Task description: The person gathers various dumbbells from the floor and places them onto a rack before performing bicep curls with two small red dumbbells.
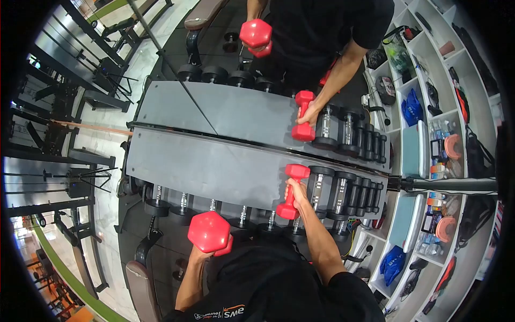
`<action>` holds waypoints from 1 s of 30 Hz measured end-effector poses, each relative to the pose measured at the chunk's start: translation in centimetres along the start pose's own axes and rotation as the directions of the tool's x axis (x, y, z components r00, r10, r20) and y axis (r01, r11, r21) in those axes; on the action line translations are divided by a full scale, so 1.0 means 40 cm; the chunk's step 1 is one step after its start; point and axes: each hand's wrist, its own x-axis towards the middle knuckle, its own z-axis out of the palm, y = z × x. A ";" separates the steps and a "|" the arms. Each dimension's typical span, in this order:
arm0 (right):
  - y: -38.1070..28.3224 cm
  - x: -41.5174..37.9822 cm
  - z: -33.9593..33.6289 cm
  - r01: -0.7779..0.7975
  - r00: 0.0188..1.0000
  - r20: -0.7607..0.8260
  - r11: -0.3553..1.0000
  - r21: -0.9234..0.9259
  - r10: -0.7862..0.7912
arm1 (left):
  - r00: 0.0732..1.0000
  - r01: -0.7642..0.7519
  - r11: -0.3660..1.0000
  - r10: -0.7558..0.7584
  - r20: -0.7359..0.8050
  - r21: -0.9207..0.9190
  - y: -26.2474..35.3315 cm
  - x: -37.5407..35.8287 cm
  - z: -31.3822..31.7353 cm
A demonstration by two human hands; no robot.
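Observation:
A red hex dumbbell (209, 232) is raised at the left, its near head large in view. My left hand (200, 254) is closed around its handle, mostly hidden behind that head. To the right, my right hand (298, 192) wraps the handle of a second red dumbbell (288, 210). That dumbbell is over the grey top (214, 170) of the rack, close beside a row of black dumbbells with metal handles (317, 190).
A mirror (214, 115) behind the rack top reflects my arms and both red dumbbells. More black dumbbells (183, 206) line the rack's near side. A padded bench (140, 287) stands at left. White shelves (429, 236) at right hold bags and bottles.

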 end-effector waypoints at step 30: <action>-0.024 0.063 0.024 -0.048 0.983 -0.174 0.999 0.025 0.051 | 0.858 0.508 0.818 -0.507 0.078 -0.269 -0.115 0.311 0.176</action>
